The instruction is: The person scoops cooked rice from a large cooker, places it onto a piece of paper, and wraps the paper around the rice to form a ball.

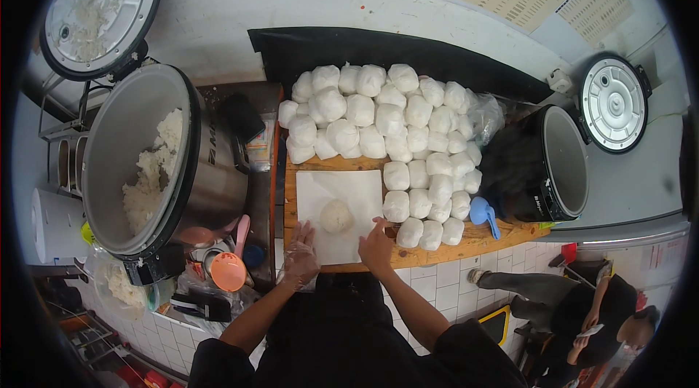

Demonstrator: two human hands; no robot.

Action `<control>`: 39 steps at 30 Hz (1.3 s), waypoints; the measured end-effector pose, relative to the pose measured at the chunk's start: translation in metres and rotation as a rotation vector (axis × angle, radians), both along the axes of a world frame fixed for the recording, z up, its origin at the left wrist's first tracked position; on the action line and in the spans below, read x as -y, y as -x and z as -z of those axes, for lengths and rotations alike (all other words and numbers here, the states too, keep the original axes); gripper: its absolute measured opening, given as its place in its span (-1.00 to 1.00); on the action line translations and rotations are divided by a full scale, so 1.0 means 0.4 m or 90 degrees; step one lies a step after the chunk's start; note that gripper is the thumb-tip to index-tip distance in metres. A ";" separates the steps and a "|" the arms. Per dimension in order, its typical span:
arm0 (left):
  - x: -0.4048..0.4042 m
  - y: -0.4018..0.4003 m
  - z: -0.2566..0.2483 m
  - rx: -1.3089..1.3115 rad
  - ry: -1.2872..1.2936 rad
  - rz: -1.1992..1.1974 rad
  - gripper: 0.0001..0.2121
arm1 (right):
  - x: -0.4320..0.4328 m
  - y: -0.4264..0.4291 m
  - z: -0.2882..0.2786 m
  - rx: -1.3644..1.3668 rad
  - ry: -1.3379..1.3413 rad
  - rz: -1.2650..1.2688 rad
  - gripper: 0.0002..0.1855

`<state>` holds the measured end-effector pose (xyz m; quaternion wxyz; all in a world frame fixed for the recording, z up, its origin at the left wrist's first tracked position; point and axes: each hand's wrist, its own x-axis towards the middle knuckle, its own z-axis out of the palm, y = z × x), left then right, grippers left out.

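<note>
A round mound of cooked white rice (336, 216) lies on a square sheet of white paper (338, 183) on the wooden table (349, 163). My left hand (301, 259), in a clear plastic glove, rests by the sheet's lower left edge. At its right edge is my right hand (377, 244), which looks bare, with fingers partly bent near the paper. Neither hand touches the rice. Many white wrapped bundles (390, 119) are piled behind and to the right of the sheet.
An open rice cooker (183, 158) with rice stands left, near an orange scoop (228, 271). Right are a blue scoop (481, 210), another open cooker (565, 161) and its raised lid (614, 104). A person (590, 306) is at the lower right, holding something small.
</note>
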<state>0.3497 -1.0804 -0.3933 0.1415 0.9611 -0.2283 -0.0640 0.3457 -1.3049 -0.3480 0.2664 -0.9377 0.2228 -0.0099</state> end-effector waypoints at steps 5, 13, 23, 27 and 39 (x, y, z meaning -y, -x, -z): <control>0.039 0.009 -0.054 -0.033 0.088 0.020 -0.53 | 0.064 0.023 0.057 0.047 -0.147 -0.002 -0.54; 0.118 -0.007 -0.127 -0.059 0.164 0.144 -0.50 | 0.018 0.045 0.074 0.098 -0.232 0.111 -0.29; -0.061 -0.044 -0.074 -0.121 0.247 -0.029 -0.68 | 0.148 0.161 0.023 0.191 -0.165 -0.027 -0.41; -0.068 -0.045 -0.020 -0.171 0.409 0.039 -0.68 | 0.083 0.044 -0.131 0.195 0.101 -0.354 -0.47; -0.077 -0.069 -0.017 -0.414 0.602 -0.045 -0.75 | 0.206 0.106 0.086 0.179 -0.149 -0.512 -0.78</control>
